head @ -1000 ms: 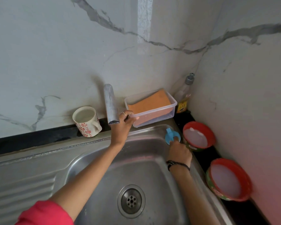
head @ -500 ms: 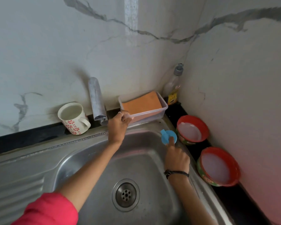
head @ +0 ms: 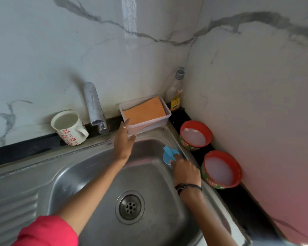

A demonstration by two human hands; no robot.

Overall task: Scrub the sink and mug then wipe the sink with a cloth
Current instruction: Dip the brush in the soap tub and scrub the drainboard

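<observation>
Steel sink fills the head view: the right hand holds a blue scrubber against the basin's far right wall, fingers curled on it, while the left hand reaches with relaxed fingers and holds nothing, beside the clear tub with the orange cloth. The flowered mug stands upright behind the rim, long axis vertical, mouth up, handle toward the tap. I judge the risk is that the left arm knocks the tub into the basin, or the wet scrubber slips.
</observation>
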